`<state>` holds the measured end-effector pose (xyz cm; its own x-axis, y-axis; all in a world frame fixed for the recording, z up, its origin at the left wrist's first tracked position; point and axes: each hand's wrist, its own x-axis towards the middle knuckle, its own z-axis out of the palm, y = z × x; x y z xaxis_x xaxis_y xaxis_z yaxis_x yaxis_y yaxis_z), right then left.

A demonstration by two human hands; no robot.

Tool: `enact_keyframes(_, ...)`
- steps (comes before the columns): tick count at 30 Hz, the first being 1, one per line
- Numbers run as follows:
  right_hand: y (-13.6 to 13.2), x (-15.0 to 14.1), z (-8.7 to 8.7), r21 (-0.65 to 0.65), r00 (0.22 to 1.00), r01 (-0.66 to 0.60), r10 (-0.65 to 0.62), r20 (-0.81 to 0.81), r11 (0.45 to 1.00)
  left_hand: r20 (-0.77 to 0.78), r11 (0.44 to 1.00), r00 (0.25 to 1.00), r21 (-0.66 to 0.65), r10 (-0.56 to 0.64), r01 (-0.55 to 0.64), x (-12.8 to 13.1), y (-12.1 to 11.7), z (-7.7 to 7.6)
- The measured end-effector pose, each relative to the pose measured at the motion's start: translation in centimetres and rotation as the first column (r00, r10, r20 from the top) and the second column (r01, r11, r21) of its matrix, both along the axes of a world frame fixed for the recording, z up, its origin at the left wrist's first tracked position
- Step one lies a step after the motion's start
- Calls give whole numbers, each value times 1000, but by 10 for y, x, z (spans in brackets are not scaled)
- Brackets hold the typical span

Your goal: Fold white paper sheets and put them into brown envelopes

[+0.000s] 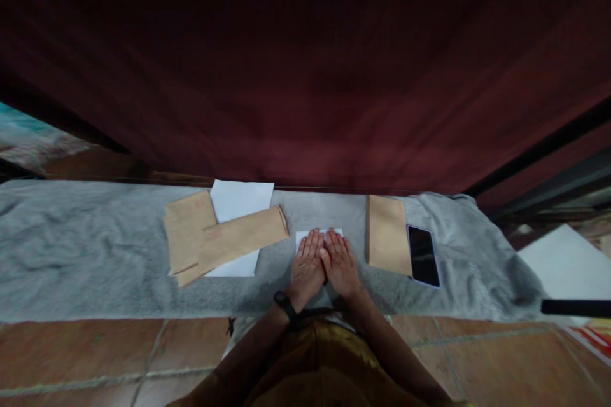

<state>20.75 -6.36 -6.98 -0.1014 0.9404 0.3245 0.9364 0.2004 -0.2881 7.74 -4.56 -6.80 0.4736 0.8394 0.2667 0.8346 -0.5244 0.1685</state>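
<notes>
Dark red curtain behind, grey blanket over the surface, and here both palms press flat, side by side: left hand and right hand, fingers extended, on 1 white sheet, between brown envelopes and 1 cardboard-coloured packet.

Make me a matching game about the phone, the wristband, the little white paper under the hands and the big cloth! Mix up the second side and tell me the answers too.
Things:
1. phone
2. wristband
3. little white paper
4. big cloth

Places and colours:
A. partly covered by the left hand and the right hand
B. grey, with brown envelopes lying on it
C. around the left wrist
D. with a dark screen and a light purple edge

Right pairs: 1-D, 2-C, 3-A, 4-B
</notes>
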Motion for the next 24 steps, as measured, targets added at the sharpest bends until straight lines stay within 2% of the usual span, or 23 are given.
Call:
enact_keyframes(10, -3, 20, -4, 74, 984, 100, -110, 140, 992, 40, 989, 990, -65, 134, -131, -19, -3, 11)
enact_keyframes(17, -11, 22, -7, 129, 976, 185, -198, 96, 974, 51, 987, 987, -56, 153, -150, -20, -6, 13)
enact_keyframes(19, -19, 21, -4, 141, 982, 166, -177, 71, 976, 44, 987, 987, -53, 155, -153, -20, -5, 13)
enact_keyframes(24, -46, 18, 3, 90, 992, -26, 15, 123, 996, 55, 986, 985, -39, 163, -161, -20, -5, 9)
